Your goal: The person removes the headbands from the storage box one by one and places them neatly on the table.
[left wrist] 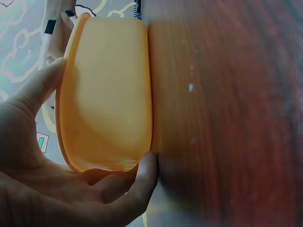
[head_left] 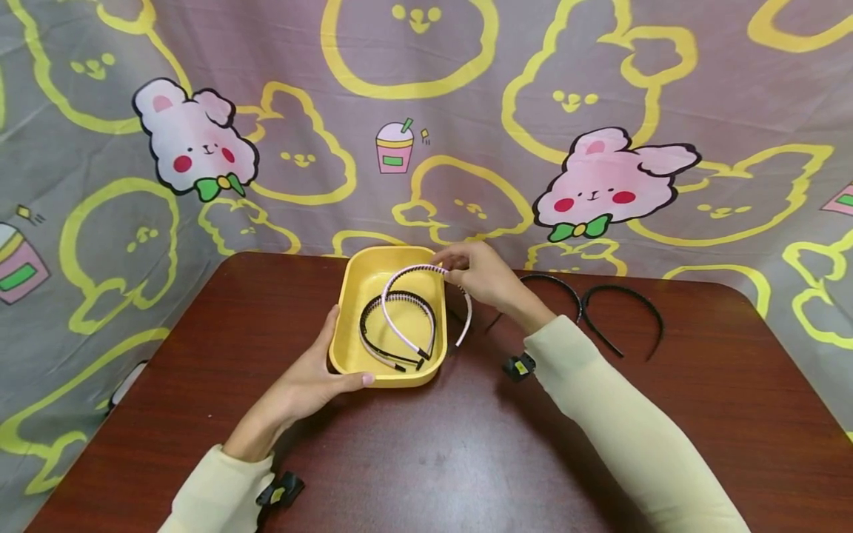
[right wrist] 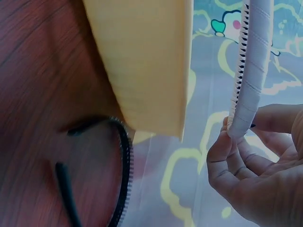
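Observation:
My left hand (head_left: 303, 386) grips a yellow rectangular box (head_left: 400, 382) at its near left corner, thumb on the rim and fingers round the outer wall. Above the box's right side, my right hand (head_left: 481, 275) pinches a white toothed headband (right wrist: 252, 71) near the top of its arch. One end of this headband overlaps the box's inside in the head view, while the other hangs beyond the right rim. Inside the box lie a black headband (head_left: 363, 324) and a light one, partly hidden by it.
Two thin black headbands lie on the brown table (head_left: 426, 459) to the right; one (head_left: 656, 314) is farther right, and the other (head_left: 566, 285) is partly behind my right hand. A cartoon-printed curtain (head_left: 300, 237) hangs along the table's back edge.

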Tool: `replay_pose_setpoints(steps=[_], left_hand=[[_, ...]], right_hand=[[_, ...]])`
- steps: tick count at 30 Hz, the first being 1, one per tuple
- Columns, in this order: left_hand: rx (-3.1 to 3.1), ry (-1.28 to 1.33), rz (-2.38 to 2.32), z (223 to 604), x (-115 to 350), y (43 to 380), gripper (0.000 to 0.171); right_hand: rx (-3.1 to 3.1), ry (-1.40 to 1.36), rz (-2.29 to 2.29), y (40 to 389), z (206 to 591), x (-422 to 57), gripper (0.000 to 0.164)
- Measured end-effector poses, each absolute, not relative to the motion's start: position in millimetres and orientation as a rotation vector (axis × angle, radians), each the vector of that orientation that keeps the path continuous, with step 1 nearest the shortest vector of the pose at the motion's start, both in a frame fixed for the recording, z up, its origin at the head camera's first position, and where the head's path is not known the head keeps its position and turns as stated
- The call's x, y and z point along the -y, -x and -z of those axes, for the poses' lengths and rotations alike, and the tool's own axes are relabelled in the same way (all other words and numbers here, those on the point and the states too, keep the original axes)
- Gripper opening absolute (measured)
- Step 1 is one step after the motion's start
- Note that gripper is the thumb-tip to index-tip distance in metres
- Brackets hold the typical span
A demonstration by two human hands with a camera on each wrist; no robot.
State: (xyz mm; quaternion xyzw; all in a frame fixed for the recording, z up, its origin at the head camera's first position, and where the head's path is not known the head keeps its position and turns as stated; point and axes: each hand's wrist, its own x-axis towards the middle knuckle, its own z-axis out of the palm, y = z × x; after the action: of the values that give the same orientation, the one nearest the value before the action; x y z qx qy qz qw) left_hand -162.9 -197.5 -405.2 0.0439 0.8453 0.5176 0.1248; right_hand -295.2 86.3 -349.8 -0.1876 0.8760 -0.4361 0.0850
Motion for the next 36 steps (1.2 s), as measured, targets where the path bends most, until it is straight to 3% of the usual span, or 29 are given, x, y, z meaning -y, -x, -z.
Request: replay_pose_setpoints(steps=[36], left_hand=[[-2.462, -0.118, -1.508, 408.0, 198.1, 162.9, 0.130]], right_hand=[[-2.760, 0.487, 1.186, 255.1, 379.7, -176.7, 0.029]])
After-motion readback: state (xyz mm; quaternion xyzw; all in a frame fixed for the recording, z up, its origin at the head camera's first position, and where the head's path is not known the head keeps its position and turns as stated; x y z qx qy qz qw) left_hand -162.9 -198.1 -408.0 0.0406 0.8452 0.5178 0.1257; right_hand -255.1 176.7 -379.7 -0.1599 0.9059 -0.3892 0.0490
